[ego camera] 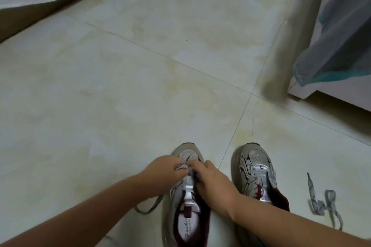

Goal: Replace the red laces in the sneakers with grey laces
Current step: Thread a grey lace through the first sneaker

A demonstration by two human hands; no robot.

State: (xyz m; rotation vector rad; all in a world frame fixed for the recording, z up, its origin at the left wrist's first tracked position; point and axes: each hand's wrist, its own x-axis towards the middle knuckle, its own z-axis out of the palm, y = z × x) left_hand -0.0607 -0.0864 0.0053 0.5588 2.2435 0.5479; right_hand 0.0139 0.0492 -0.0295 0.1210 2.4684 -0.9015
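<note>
A grey lace (183, 167) is pinched by both the left hand (163, 170) and right hand (212, 181) at the left sneaker (186, 206) lowest eyelets; the right sneaker (259, 176) looks unlaced, 1 spare lace (323, 204) lying beside it.

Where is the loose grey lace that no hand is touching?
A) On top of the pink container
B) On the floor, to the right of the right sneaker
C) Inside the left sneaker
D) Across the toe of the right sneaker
B: the loose grey lace lies crumpled on the floor, to the right of the right sneaker and apart from it.
</note>
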